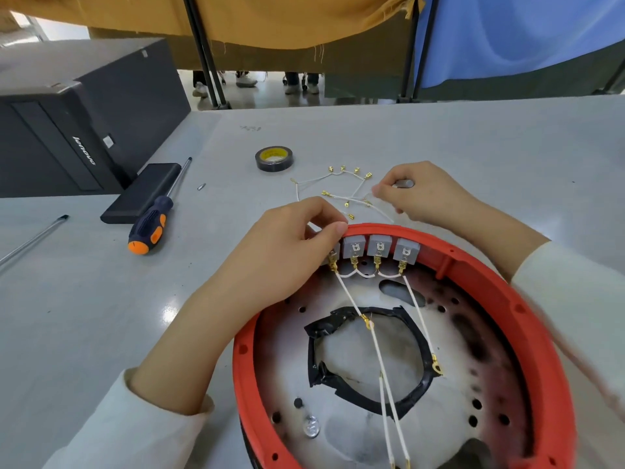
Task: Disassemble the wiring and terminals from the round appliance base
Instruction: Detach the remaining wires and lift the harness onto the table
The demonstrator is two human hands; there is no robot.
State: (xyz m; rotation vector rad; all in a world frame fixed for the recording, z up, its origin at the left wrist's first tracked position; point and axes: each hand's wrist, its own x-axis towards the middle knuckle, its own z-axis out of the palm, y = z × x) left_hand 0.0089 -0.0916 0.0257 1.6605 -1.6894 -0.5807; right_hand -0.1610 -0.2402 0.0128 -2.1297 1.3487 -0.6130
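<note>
Red base (500, 292), "lenovo" case (84, 150) beyond

The left hand (291, 238) covers the leftmost gray terminal block (334, 249). The red base (500, 286) is cut by the bottom edge, its right rim blurred.
</note>
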